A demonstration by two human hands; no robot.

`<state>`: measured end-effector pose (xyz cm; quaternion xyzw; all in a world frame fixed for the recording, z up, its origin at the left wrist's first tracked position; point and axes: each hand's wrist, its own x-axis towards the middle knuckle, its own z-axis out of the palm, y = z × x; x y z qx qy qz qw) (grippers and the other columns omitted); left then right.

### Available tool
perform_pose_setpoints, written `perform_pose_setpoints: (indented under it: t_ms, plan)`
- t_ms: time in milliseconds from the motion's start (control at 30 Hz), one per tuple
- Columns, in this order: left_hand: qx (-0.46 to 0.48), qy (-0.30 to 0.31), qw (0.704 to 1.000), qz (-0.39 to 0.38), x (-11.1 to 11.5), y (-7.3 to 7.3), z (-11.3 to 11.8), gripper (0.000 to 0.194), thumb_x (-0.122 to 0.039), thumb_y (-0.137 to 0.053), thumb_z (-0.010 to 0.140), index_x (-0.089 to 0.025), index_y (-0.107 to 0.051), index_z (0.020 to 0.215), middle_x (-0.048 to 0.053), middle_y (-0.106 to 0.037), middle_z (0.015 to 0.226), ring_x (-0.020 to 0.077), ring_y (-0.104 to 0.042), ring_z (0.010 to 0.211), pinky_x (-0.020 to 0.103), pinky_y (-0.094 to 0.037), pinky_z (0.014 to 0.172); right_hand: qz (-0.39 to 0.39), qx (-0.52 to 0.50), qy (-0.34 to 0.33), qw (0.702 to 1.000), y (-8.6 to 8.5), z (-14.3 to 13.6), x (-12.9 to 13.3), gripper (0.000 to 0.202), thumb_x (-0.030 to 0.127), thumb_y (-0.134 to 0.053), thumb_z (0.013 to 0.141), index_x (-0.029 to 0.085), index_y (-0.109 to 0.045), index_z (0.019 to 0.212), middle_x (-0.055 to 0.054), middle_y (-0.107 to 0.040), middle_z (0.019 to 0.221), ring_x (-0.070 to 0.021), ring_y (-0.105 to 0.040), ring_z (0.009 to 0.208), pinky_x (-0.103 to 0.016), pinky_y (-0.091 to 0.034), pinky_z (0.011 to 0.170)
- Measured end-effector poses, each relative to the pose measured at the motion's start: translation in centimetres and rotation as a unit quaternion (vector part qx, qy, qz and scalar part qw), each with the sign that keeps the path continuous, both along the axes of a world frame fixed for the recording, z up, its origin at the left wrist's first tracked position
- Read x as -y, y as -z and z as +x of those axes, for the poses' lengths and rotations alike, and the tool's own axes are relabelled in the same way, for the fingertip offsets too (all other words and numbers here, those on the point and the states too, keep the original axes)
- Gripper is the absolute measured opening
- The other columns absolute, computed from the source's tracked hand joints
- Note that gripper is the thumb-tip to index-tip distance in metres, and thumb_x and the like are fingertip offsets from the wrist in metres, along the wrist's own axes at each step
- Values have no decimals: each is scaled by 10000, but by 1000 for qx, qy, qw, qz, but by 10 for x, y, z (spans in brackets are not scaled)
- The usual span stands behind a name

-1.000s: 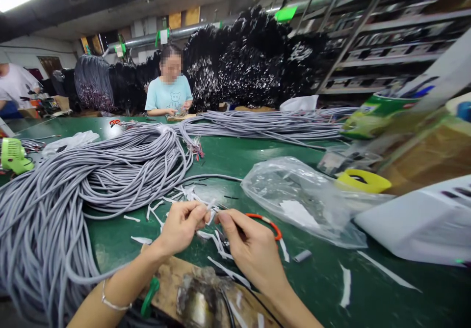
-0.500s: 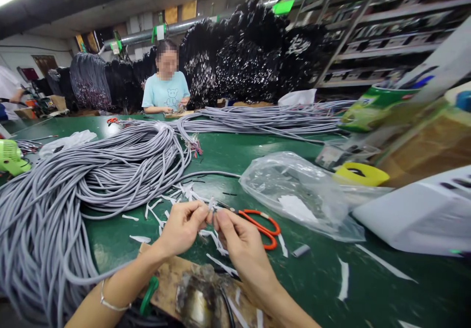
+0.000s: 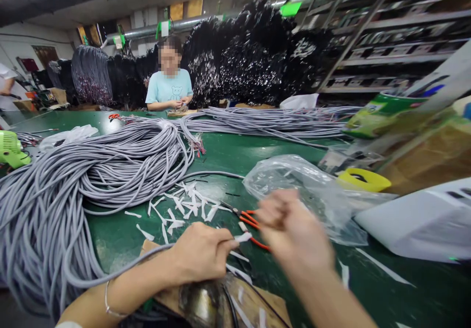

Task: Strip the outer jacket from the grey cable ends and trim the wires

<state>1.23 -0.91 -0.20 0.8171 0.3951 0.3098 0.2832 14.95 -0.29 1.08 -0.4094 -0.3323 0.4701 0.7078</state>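
Observation:
My left hand (image 3: 200, 252) is closed, low over the work board, with a grey cable (image 3: 154, 252) running into it along my forearm. A white strip (image 3: 243, 238) sticks out at its fingertips; whether it is joined to the cable I cannot tell. My right hand (image 3: 290, 225) is smeared by motion, its fingers curled, and what it may hold does not show. It is in front of the clear plastic bag and partly covers the orange-handled scissors (image 3: 250, 220) on the table.
A large bundle of grey cables (image 3: 128, 161) fills the left side. White scraps (image 3: 191, 203) litter the green table (image 3: 221, 156). On the right are a clear plastic bag (image 3: 294, 171), a yellow tape roll (image 3: 364, 179) and a green container (image 3: 382, 114). A co-worker (image 3: 170, 85) sits opposite.
My hands, together before, are now apart. My right hand has moved right and up, over the scissors' handles. My left hand has come slightly lower and right, with the white strip now showing.

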Motion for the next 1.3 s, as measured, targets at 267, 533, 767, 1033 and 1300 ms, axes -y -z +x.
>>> perform_pose_setpoints:
  t_ms: [267, 533, 767, 1033, 1300]
  plan:
    - [69, -62, 996, -3, -8, -8, -4, 314, -220, -401, 827, -136, -507, 543, -44, -396, 474, 68, -335, 455, 196, -254, 476, -6, 258, -108, 960, 10, 1, 2, 324, 468, -645, 618, 155, -564, 634, 32, -474, 513, -64, -337, 410, -213, -261, 376]
    - [-29, -127, 987, 92, -12, 2, -7, 223, -171, -447, 809, -117, -660, 773, 30, -588, 618, 114, -476, 537, 218, -369, 544, 219, 583, 139, 770, 19, -6, 9, 229, 217, -464, 812, 144, -571, 623, 10, -488, 515, -85, -401, 437, -217, -312, 457]
    - [-55, -12, 989, 139, -16, 10, -11, 232, -109, -456, 813, -152, -674, 882, 67, -643, 785, 147, -579, 706, 237, -456, 672, 163, 528, 121, 824, 20, -2, 3, 208, 211, -507, 728, 157, -546, 531, 45, -399, 449, -70, -331, 405, -209, -276, 428]
    - [152, -21, 985, -82, -15, -3, -11, 315, -160, -460, 792, -117, -599, 1072, 83, -653, 852, 134, -573, 700, 236, -451, 650, -22, 343, -111, 932, 13, 16, -12, 228, 358, -526, 583, 178, -463, 459, 55, -364, 418, -68, -306, 404, -206, -269, 396]
    - [231, -3, 959, -163, -14, -1, -10, 441, -227, -531, 753, -90, -503, 1171, 32, -605, 664, 83, -500, 483, 204, -437, 497, 206, 530, -53, 821, 15, 11, -1, 147, 268, -480, 797, 169, -588, 780, -10, -591, 669, -92, -481, 494, -195, -355, 461]
